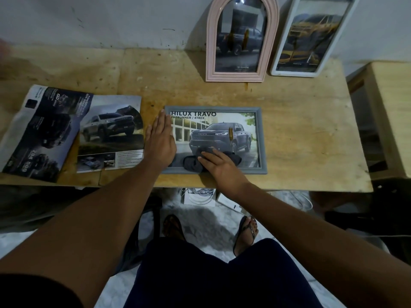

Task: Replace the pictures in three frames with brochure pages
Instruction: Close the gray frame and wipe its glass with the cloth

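Dark shorts and one sandalled foot are seen lowest in view, below the near edge of the wooden table.

Far left on the table: an open brochure is laid flat, showing dark vehicle pictures. Just beside it on the right, a loose page with a silver pickup is laid flat; the two overlap slightly.

Centre: the left hand is laid flat with fingers straight and together, resting on the left rail of the grey frame. Nothing is gripped by it. The grey frame lies face up on the table and holds a page headed "HILUX TRAVO".

A dark cloth is bunched on the lower part of the glass. It is pressed down by the right hand, fingers extended over it, not curled round it.

Back right: a pink arched frame is stood upright against the wall, holding a dark pickup picture. Beside it a white frame is leaned against the wall, holding a yellow vehicle picture.

Far right: a wooden stool is noted beside the table.
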